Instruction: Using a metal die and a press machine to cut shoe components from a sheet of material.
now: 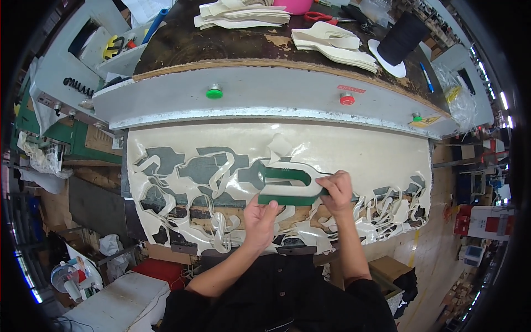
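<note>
Head view: green frame (287, 200); left hand (261, 221) gripping its near edge; right hand (338, 191) gripping its right end

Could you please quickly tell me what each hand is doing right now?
Left hand: closed, holding the near side of the green, U-shaped, hard-walled frame.
Right hand: closed on the frame's right end, exact finger placement unclear.

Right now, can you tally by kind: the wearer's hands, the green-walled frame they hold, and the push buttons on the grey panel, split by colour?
Hands, left hand and right hand: 2
Green-walled frame: 1
Green buttons: 2
Red button: 1
Total: 6
</note>
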Motion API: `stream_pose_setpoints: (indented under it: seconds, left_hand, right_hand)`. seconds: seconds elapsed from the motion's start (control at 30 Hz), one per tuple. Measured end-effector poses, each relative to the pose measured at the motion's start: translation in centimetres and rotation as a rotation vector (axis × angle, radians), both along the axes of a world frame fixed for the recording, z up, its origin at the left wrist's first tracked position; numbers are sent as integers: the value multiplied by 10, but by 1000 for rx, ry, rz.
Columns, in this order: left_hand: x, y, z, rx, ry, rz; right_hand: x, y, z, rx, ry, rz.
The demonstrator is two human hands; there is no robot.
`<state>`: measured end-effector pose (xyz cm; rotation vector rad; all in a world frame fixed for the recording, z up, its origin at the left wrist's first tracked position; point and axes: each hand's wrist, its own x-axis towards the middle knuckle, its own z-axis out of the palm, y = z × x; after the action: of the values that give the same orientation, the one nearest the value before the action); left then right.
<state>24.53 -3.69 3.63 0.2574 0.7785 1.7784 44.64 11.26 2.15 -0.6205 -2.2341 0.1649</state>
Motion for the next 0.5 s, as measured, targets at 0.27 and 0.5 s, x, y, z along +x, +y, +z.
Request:
stream_pose_setpoints:
  seconds: [0.27,0.5]
  left_hand:
    - [-29,-35,11,120,1120,-44]
    - [-43,-41,63,392,1427,-33]
  right_hand:
    - [-33,-40,-34,-441,288,0]
    - [-64,-139,-120,-1475,776,-124]
